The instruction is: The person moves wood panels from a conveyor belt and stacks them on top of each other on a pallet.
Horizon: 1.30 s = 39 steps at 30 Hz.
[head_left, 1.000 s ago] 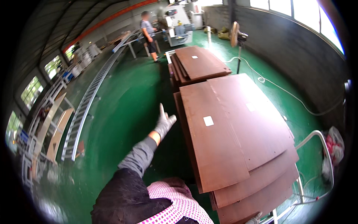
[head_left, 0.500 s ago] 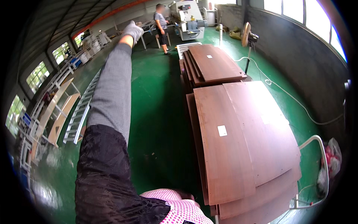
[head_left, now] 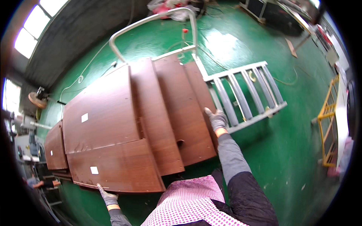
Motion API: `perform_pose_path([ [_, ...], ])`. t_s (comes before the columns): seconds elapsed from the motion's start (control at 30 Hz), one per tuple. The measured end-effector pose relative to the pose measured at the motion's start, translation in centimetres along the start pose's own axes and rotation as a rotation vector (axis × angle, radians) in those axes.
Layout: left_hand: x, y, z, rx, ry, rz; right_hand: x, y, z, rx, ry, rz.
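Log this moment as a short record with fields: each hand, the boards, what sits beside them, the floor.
left hand: gloved, at the near edge of the lowest-left brown board
right hand: gloved, on the right edge of the rightmost board
boards: flat brown panels, overlapping stepwise; two carry small white labels
beside them: grey metal roller frame to the right; curved metal handle bar beyond
floor: glossy green
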State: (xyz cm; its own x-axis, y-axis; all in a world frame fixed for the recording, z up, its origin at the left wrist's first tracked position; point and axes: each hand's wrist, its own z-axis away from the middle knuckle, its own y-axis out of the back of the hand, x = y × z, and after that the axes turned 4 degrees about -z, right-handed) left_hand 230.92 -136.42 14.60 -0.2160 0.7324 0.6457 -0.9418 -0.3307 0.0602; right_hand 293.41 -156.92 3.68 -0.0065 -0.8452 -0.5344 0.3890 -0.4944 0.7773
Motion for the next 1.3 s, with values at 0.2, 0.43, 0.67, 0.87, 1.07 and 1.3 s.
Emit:
perform_pose_path([
  [0.2, -1.1, 0.5, -1.1, 0.175, -0.150, -0.108, 0.7, 3.7, -1.2, -0.239, -0.156, -0.087],
  [0.43, -3.5, -0.3, 1.6, 0.124, -0.186, -0.094, 2.7, 7.4, -4.7, -0.367, -0.133, -0.080],
  [0.67, -6.4, -3.9, 5.1, 0.178, -0.254, -0.210, 5.8, 10.8, -8.4, -0.342, -0.067, -0.102],
  [0.87, -9.8, -6.4, 8.3, 0.177, -0.224, -0.174, 7.8, 14.9, -10.6, -0.379, -0.116, -0.111],
  [1.07, -10.1, -7.9, 9.9, 0.155, -0.217, -0.164, 10.0, 17.0, -12.6, -0.387, -0.072, -0.168],
  [1.3, -11.8, -10.1, 13.3, 0.142, -0.213, -0.090, 12.6, 19.9, -15.0, -0.405, 0.015, -0.197],
])
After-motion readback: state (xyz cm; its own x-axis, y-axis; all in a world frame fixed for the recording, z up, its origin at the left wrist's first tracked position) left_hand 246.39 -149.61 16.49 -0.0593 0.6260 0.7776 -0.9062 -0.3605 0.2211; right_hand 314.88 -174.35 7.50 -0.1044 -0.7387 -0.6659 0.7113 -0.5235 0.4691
